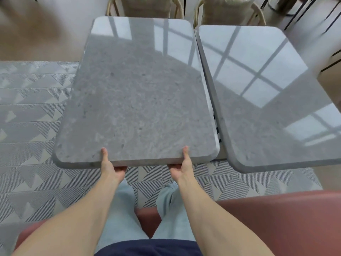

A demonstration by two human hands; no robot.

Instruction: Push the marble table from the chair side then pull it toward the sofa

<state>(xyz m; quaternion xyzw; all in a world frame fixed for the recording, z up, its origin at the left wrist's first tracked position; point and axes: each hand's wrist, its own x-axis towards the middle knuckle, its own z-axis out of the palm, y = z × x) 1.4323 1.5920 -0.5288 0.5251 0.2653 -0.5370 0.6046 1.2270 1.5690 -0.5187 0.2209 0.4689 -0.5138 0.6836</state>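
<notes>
Two grey stone tops side by side on the patterned rug [33, 111]: the marble table [136, 93] on the left, a second table [273, 100] just beside its right edge, a thin gap between them. Red sofa [276, 222] at the bottom, two chairs [145, 6] beyond the far edges. Both hands clamp the marble table's near edge, left hand [112, 168] and right hand [181, 168], each thumb flat on top, fingers curled underneath, grip narrow, just the slab's thickness
</notes>
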